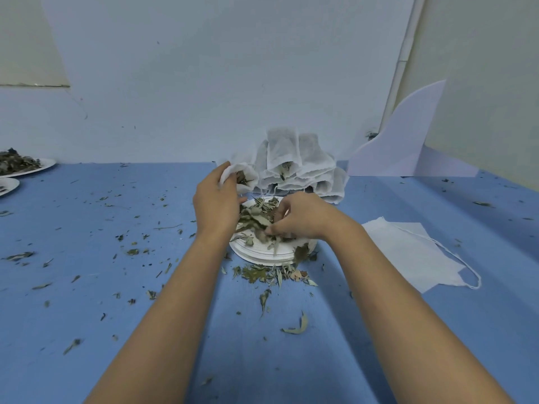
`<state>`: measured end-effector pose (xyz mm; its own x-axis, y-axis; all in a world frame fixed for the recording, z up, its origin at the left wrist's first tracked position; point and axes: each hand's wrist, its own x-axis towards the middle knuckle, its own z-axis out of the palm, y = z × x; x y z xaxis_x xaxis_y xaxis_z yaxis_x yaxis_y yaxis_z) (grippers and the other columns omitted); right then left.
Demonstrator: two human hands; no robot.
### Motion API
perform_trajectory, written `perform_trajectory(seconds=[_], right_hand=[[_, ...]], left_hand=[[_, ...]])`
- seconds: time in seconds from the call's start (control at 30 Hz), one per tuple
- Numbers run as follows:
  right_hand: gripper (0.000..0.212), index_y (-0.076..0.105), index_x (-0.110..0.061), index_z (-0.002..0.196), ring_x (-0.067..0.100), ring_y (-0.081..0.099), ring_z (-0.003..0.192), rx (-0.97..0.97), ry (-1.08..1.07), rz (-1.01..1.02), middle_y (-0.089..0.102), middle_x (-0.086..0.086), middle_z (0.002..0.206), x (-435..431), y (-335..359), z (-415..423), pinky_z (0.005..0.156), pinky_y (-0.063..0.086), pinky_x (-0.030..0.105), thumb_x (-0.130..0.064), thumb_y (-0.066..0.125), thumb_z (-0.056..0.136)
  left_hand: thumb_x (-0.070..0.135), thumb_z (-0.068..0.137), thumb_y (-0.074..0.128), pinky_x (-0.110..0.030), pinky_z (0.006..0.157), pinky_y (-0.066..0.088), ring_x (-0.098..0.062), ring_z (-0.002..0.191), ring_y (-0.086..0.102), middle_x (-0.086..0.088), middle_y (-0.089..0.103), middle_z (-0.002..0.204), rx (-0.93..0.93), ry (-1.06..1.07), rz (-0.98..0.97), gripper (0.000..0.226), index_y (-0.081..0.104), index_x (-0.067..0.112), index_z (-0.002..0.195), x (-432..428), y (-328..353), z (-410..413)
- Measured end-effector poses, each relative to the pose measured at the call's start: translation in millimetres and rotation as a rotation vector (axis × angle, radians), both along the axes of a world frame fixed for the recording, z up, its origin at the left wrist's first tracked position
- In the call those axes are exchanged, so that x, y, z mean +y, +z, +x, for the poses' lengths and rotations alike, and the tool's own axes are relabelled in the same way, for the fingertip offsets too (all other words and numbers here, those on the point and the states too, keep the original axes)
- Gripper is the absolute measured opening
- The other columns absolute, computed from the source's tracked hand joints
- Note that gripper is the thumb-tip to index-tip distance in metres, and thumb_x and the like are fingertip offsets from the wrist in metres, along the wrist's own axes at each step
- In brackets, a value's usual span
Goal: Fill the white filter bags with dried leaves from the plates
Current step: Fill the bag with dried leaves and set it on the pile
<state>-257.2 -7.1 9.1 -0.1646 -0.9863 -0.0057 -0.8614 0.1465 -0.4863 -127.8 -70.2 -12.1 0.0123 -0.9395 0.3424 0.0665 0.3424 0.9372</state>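
Blue table (116,287) strewn with leaf crumbs and spilled leaves (262,272), thickest just in front of the stack of white paper plates (262,253) at centre. Behind the stack, against the pale wall, a heap of filled bags (291,161), piled and leaning; a few show dark leaf through the cloth. Right of the plates and apart from them, flat empty bags (408,252) with a loose string trailing. Far left edge: two more plates, the farther plate (43,164) heaped with leaves, the nearer plate (10,185) mostly cut off. A curved white board (408,141) stands at the right rear. Both forearms reach in from below; the wrists hide the left and right rims of the plate stack. Left hand (215,205): fingers curled round a white filter bag (248,176), gripping it over the far-left rim of the plates, just in front of the heap. Right hand (300,220): knuckles up, fingers bunched, thumb and fingertips pinching a tuft of the dried leaves (256,214) on the top plate. Bag's mouth is open and turned rightward and down toward the plate, leaves visible inside; the cloth is bunched in the grip, so its long axis cannot be told
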Motion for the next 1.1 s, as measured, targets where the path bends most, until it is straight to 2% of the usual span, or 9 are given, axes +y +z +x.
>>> perform_trajectory(seconds=[0.17, 0.27, 0.4, 0.6, 0.73, 0.87, 0.93, 1.0, 1.1], right_hand=[[0.007, 0.07, -0.01, 0.076, -0.004, 0.05, 0.044, -0.124, -0.042, -0.044, 0.061, -0.007, 0.062, -0.7, -2.7, -5.3, 0.05, 0.045, 0.009, -0.013, 0.077, 0.078], [0.01, 0.068, -0.008, 0.079, 0.005, 0.055, 0.058, -0.125, -0.151, -0.257, 0.065, 0.0, 0.073, -3.8, -6.1, -6.7, 0.059, 0.049, 0.013, -0.015, 0.075, 0.081], [0.041, 0.065, -0.006, 0.118, 0.021, 0.065, 0.097, -0.205, -0.2, -0.4, 0.068, 0.01, 0.11, -4.1, -10.5, 0.5, 0.091, 0.051, 0.034, -0.029, 0.072, 0.084], [0.044, 0.07, -0.022, 0.113, 0.019, 0.059, 0.108, 0.021, -0.227, -0.505, 0.069, 0.001, 0.11, -14.6, -17.6, 6.8, 0.089, 0.05, 0.035, -0.056, 0.057, 0.087], [0.082, 0.033, -0.039, 0.143, 0.034, 0.011, 0.143, 0.098, -0.191, -0.223, 0.019, 0.008, 0.156, -33.0, -25.4, 21.5, 0.112, 0.019, 0.05, -0.081, 0.045, 0.074], [0.091, 0.012, -0.048, 0.147, 0.035, -0.013, 0.145, 0.139, -0.079, -0.033, -0.009, 0.003, 0.16, -48.5, -32.3, 30.2, 0.113, 0.002, 0.06, -0.083, 0.047, 0.071], [0.083, 0.021, -0.044, 0.147, 0.034, -0.009, 0.146, 0.197, -0.021, -0.014, -0.003, 0.002, 0.161, -51.5, -35.0, 31.0, 0.114, 0.003, 0.06, -0.077, 0.049, 0.076], [0.067, 0.041, -0.033, 0.141, 0.033, 0.017, 0.143, 0.155, 0.003, -0.046, 0.023, 0.007, 0.156, -51.8, -36.9, 30.1, 0.114, 0.017, 0.055, -0.066, 0.051, 0.084], [0.032, 0.065, -0.012, 0.106, 0.031, 0.057, 0.104, 0.055, 0.0, -0.227, 0.063, 0.014, 0.112, -48.9, -36.8, 27.6, 0.085, 0.046, 0.039, -0.04, 0.056, 0.092]], left_hand=[[0.019, 0.099, 0.046, -0.023, 0.069, 0.057, -0.012, 0.09, 0.066, -0.002, 0.067, 0.103, 0.019, 0.037, 0.011, 0.026, 0.067, 0.017, 0.113, -2.1, -1.8, 2.7], [0.018, 0.099, 0.045, -0.018, 0.065, 0.055, -0.008, 0.085, 0.065, -0.002, 0.067, 0.101, 0.042, 0.062, 0.012, 0.023, 0.067, 0.021, 0.106, -3.5, -4.0, 5.0], [0.018, 0.1, 0.044, -0.017, 0.064, 0.055, -0.003, 0.081, 0.063, 0.0, 0.066, 0.101, 0.044, 0.086, 0.034, 0.025, 0.066, 0.021, 0.111, -6.2, -6.9, 8.6], [0.016, 0.098, 0.043, -0.023, 0.067, 0.056, -0.01, 0.086, 0.065, -0.001, 0.068, 0.1, 0.06, 0.113, 0.066, 0.027, 0.068, 0.018, 0.109, -9.7, -6.8, 10.4], [0.014, 0.097, 0.044, -0.033, 0.077, 0.058, -0.016, 0.087, 0.068, -0.005, 0.07, 0.098, 0.093, 0.149, 0.102, 0.026, 0.069, 0.016, 0.104, -10.8, -5.0, 11.8], [0.016, 0.097, 0.045, -0.025, 0.069, 0.058, -0.017, 0.086, 0.068, -0.006, 0.07, 0.1, 0.112, 0.176, 0.125, 0.027, 0.068, 0.013, 0.111, -12.6, -4.8, 13.8], [0.016, 0.097, 0.045, -0.033, 0.078, 0.058, -0.02, 0.092, 0.067, -0.007, 0.07, 0.102, 0.099, 0.168, 0.123, 0.028, 0.069, 0.013, 0.111, -12.4, -4.5, 13.7], [0.017, 0.098, 0.045, -0.03, 0.075, 0.058, -0.017, 0.088, 0.067, -0.007, 0.069, 0.102, 0.094, 0.17, 0.119, 0.027, 0.068, 0.013, 0.111, -11.9, -4.4, 12.9], [0.016, 0.097, 0.045, -0.024, 0.066, 0.056, -0.012, 0.078, 0.067, -0.006, 0.069, 0.098, 0.088, 0.169, 0.116, 0.027, 0.068, 0.012, 0.109, -10.6, -5.1, 11.6]])
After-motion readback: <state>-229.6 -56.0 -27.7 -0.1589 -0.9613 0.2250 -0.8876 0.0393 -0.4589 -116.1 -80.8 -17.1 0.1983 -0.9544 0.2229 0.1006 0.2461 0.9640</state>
